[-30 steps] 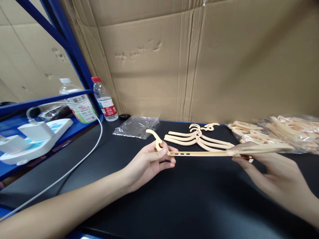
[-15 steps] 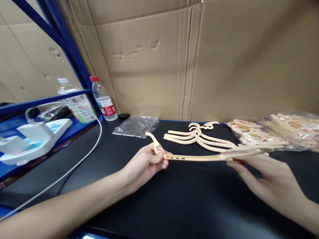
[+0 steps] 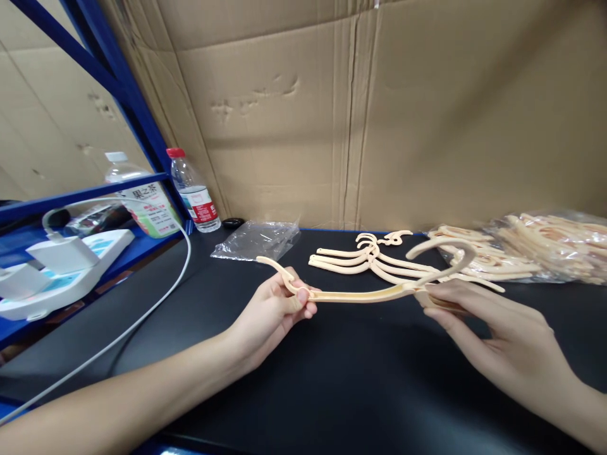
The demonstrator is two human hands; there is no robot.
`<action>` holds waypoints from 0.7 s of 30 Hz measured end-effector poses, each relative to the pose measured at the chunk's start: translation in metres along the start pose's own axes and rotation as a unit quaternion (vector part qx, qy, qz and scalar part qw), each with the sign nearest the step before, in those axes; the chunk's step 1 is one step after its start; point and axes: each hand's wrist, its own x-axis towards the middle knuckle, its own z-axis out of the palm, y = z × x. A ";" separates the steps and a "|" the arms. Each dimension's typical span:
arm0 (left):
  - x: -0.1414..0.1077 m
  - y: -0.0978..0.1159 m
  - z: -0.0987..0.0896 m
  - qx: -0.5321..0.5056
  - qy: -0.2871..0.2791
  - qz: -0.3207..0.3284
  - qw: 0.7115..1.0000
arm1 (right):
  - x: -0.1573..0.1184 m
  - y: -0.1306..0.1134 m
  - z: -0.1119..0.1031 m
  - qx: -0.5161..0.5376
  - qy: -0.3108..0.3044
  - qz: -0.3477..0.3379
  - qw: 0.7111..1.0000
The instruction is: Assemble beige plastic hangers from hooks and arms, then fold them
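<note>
Via remote feed, I register a red-capped bottle (image 3: 202,205) beside the blue frame (image 3: 142,126), a white power strip (image 3: 78,283) carrying adapters (image 3: 64,256), and cardboard (image 3: 265,139) behind the tabletop (image 3: 355,379).

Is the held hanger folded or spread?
One arm spread, reaching from hook to left hand; other side: cannot tell, right hand mostly covers it.

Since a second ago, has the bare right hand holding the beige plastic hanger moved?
Yes: the right hand has shifted slightly left, judged against the group of beige plastic hangers lying on the black tabletop.
</note>
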 end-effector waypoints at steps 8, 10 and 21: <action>0.002 0.001 0.000 0.015 0.006 0.009 1.000 | -0.001 0.002 0.001 0.045 -0.033 0.101 0.993; 0.002 0.000 0.000 0.007 0.007 0.005 1.000 | 0.001 0.002 0.001 0.046 -0.042 0.109 0.992; -0.005 0.002 0.003 -0.036 -0.168 -0.215 0.961 | 0.010 0.022 0.005 0.018 -0.048 0.126 0.991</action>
